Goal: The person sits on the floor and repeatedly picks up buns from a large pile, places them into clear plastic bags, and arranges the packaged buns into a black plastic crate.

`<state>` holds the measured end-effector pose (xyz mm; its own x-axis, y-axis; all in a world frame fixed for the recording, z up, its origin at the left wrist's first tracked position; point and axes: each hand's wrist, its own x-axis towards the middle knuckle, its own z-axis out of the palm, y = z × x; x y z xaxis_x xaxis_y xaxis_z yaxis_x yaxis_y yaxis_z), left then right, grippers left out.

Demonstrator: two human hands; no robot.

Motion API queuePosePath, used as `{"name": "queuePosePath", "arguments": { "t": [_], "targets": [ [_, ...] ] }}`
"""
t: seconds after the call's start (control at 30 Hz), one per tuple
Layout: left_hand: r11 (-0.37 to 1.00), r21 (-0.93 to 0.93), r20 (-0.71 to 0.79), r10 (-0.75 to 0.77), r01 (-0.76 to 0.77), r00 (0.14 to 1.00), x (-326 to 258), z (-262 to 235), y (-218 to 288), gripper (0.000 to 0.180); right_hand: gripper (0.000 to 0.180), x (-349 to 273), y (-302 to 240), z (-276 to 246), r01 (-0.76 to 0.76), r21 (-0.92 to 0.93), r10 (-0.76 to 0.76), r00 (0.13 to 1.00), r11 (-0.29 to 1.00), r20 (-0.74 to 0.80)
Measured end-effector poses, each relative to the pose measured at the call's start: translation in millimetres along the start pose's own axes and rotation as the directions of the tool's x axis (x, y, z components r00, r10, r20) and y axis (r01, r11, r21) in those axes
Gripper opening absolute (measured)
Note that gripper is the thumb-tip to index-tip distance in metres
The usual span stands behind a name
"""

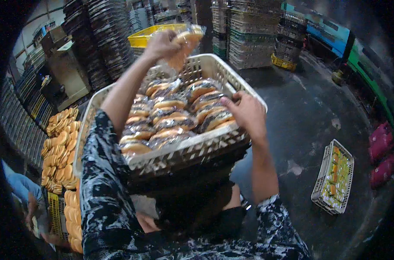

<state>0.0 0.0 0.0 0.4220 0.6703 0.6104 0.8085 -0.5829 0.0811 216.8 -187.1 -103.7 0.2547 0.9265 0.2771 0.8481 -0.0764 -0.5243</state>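
The left hand is raised above the far rim of the cream plastic crate, fingers closed around a wrapped pack of buns. The right hand rests on the packs at the crate's right side, fingers curled onto a wrapper; whether it grips one cannot be told. The crate is filled with wrapped bun packs (stacked in rows).

Risk: the raised pack appears pinched at one end and could slip or tear. The crate may tilt if weight shifts.

What supports the crate is hidden beneath it. Loose buns lie left; a second crate sits on the floor, contents unclear.
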Motion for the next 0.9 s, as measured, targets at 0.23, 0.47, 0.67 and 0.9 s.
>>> {"name": "queuePosePath", "arguments": {
  "t": [0.23,0.47,0.67,0.9],
  "targets": [
    [0.944,0.331,-0.044,-0.001,0.015,0.999,-155,-101,3,0.03,0.041,-32,3,13,0.371,0.564,-0.262,0.927,0.738,-0.267],
    [0.896,0.203,-0.238,0.437,-0.395,0.868,-353,-123,90,0.05,0.067,-204,-62,50,-0.542,0.821,-0.609,0.716,-0.177,0.341],
    [-0.418,-0.905,0.267,-0.431,0.071,0.862,-459,-69,126,0.072,0.042,-279,-37,87,-0.142,0.923,-0.427,0.855,0.356,0.296],
    [-0.437,-0.856,0.458,-0.39,0.277,0.799,-503,-20,161,0.07,0.017,-277,-33,83,-0.022,0.712,-0.164,0.968,0.702,0.192]
  ]
}}
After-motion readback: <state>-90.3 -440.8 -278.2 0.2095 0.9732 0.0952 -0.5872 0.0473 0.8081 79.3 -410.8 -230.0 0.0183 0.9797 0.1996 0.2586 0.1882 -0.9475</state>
